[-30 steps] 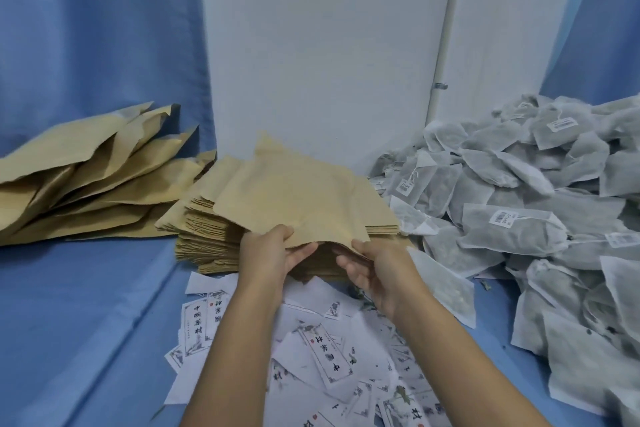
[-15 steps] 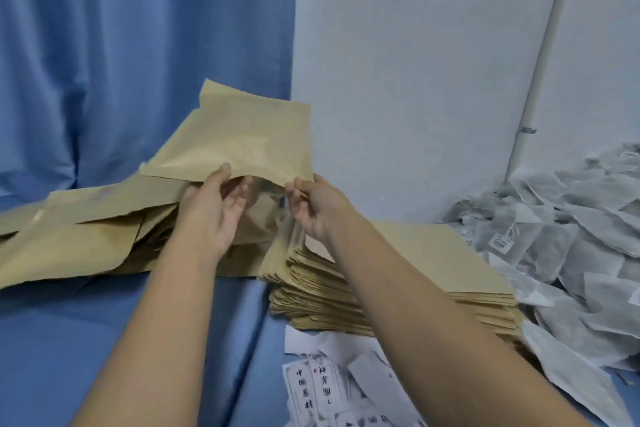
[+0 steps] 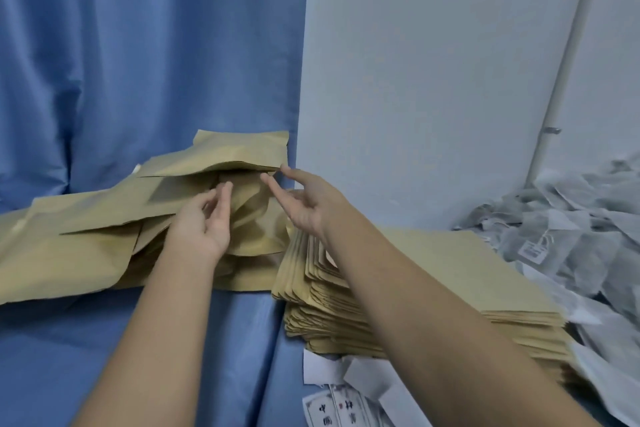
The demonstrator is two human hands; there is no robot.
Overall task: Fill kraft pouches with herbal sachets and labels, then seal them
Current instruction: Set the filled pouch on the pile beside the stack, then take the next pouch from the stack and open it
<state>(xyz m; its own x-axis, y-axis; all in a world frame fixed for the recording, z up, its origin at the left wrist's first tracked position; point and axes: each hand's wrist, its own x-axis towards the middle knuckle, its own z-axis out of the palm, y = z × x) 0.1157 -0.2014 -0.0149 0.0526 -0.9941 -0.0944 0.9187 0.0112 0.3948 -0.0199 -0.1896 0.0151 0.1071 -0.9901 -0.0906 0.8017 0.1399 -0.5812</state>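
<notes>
A kraft pouch (image 3: 239, 152) lies on top of the loose pile of kraft pouches (image 3: 69, 243) at the left, against the blue curtain. My left hand (image 3: 204, 222) hovers just in front of it with fingers loosely bent, holding nothing. To the right of that, my right hand (image 3: 304, 204) has its fingers spread, one fingertip at the pouch's right corner, and grips nothing. A neat stack of flat kraft pouches (image 3: 433, 274) sits under my right forearm. The heap of grey herbal sachets (image 3: 571, 232) lies at the right, and printed labels (image 3: 339, 406) at the bottom.
A white wall panel (image 3: 433, 80) stands behind the stack, with a white pipe (image 3: 561, 87) running up it. The blue curtain (image 3: 138, 45) closes off the left. Blue cloth (image 3: 86, 340) covers the work surface in front of the pile.
Both hands carried one kraft pouch from the middle to the left pile, set it on top and let go. The view turned left with them.
</notes>
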